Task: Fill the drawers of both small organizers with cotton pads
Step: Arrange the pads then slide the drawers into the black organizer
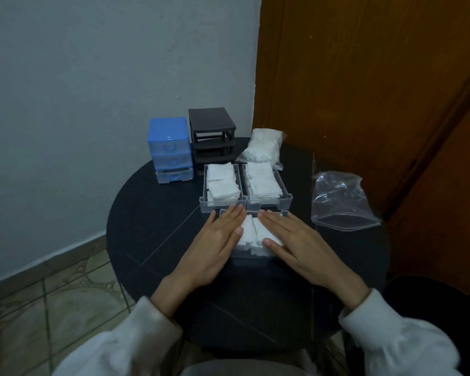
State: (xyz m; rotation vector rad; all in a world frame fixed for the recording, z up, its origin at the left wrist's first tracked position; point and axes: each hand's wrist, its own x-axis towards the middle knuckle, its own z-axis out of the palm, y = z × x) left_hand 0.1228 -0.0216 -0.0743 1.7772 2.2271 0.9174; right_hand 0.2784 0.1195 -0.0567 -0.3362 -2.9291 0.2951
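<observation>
A clear plastic drawer [251,253] lies on the round black table [152,229] right in front of me, filled with white cotton pads [251,230]. My left hand [215,245] and my right hand [293,245] lie flat on those pads with straight fingers, one on each side. Behind it two more clear drawers, the left drawer [221,206] and the right drawer [273,204], sit side by side, both heaped with pads. The dark organizer frame [212,128] stands without drawers at the back. Left of it stands the blue organizer [168,147], its lowest drawer pulled out a little.
A clear bag of cotton pads [263,145] lies behind the right drawer. A flat, see-through plastic bag [339,202] rests at the table's right edge. A grey wall rises behind, a brown wooden door [364,77] stands to the right, and tiled floor shows to the left.
</observation>
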